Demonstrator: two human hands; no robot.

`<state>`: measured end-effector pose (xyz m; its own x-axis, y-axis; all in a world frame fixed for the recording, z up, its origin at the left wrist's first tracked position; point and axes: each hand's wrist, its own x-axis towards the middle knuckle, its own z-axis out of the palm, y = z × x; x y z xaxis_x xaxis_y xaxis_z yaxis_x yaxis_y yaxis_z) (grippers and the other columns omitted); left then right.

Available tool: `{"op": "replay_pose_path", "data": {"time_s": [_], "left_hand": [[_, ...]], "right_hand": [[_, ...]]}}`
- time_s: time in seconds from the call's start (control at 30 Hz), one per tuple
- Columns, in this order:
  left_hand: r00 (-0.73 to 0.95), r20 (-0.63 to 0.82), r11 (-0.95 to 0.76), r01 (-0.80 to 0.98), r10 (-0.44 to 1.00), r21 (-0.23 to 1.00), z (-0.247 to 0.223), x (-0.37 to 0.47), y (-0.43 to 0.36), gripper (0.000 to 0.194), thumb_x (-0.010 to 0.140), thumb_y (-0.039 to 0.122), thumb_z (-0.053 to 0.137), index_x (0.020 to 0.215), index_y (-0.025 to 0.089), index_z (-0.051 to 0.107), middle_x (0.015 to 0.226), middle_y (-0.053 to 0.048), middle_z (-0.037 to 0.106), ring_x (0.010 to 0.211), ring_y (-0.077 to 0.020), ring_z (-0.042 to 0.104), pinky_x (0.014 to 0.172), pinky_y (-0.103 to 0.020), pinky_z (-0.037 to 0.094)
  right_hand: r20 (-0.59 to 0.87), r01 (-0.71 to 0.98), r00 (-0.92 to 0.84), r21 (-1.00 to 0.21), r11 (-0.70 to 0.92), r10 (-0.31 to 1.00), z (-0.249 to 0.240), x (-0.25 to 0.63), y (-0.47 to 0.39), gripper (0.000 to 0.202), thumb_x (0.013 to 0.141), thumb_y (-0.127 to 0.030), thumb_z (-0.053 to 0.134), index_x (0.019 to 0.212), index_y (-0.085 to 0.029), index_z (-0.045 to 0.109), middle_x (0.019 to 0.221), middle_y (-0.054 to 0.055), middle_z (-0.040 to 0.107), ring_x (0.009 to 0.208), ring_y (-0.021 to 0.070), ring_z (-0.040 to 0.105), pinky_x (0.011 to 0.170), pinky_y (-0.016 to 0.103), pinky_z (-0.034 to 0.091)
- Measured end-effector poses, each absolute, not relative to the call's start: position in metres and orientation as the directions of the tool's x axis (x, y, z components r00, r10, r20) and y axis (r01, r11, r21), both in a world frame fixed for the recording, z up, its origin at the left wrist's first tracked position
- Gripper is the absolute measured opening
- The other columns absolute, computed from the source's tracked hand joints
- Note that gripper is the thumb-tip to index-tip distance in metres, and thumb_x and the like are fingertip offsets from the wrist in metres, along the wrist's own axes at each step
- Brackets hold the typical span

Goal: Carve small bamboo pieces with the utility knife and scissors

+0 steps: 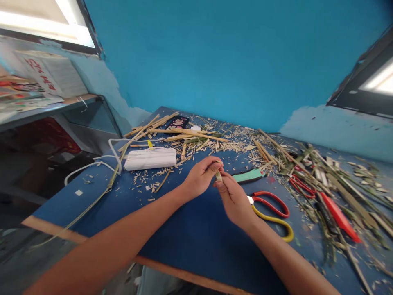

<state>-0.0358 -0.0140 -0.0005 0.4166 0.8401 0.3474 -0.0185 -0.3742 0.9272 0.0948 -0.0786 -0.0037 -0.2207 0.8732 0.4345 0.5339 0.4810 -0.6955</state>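
Observation:
My left hand (204, 175) and my right hand (231, 196) meet above the middle of the blue table (196, 233). Between them is a short, pale green-yellow plant strip (218, 176), pinched by the fingers of both. Its ends are partly hidden by my fingertips. Just beyond my right hand lies a utility knife with a mint-green handle (250, 175), its near end covered by the hand. Beside my right wrist are scissors with one red and one yellow handle (273, 217), their blades mostly hidden under the hand.
A white power strip (150, 159) with white cables lies left. Pale split sticks (196, 134), a dark phone (178, 122) and shavings cover the back. At right are green strips (344, 184), red-handled scissors (302, 185) and a red tool (339, 217). The blue wall (215, 61) closes the far side.

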Motion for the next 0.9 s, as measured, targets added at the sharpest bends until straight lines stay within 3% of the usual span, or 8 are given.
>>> {"op": "replay_pose_path", "data": {"time_s": [0.2,0.43,0.7,0.9], "left_hand": [[0.307,0.417,-0.444,0.019,0.855,0.896,-0.001,-0.035,-0.019,0.028,0.089,0.041,0.04,0.088,0.018,0.056,0.075,-0.001,0.057,0.069,-0.011,0.053,0.067,-0.022,0.043],[0.002,0.426,-0.426,0.032,0.905,0.904,0.012,-0.04,-0.013,0.031,0.088,0.042,0.04,0.077,0.018,0.055,0.066,-0.001,0.058,0.059,-0.0096,0.051,0.056,-0.02,0.041],[-0.153,0.262,-0.304,-0.472,0.953,0.828,0.015,-0.051,0.017,0.024,0.084,0.041,0.05,0.079,0.018,0.049,0.059,0.005,0.048,0.043,-0.0051,0.045,0.04,-0.018,0.037],[-0.268,0.096,-0.25,-0.633,0.959,0.733,0.02,-0.066,0.035,0.02,0.086,0.034,0.051,0.074,0.018,0.047,0.056,0.006,0.044,0.039,-0.0026,0.039,0.035,-0.015,0.029]], "right_hand": [[0.374,0.619,-0.19,-0.672,0.407,0.908,0.0,0.088,-0.086,0.025,0.094,-0.03,0.031,0.078,-0.021,0.048,0.073,0.003,0.052,0.07,0.0162,0.049,0.066,0.029,0.041],[0.161,0.573,-0.264,-0.767,0.289,0.951,-0.002,0.078,-0.099,0.031,0.095,-0.035,0.027,0.071,-0.021,0.043,0.063,-0.001,0.051,0.058,0.013,0.049,0.055,0.025,0.036],[0.093,0.644,-0.358,-0.696,0.318,0.929,-0.004,0.072,-0.106,0.03,0.095,-0.035,0.024,0.073,-0.022,0.04,0.064,-0.001,0.05,0.058,0.0133,0.049,0.053,0.024,0.034],[0.147,0.721,-0.407,-0.554,0.416,0.902,-0.006,0.071,-0.105,0.029,0.095,-0.031,0.027,0.071,-0.022,0.04,0.066,0.0,0.052,0.061,0.0149,0.049,0.057,0.026,0.033]]}}
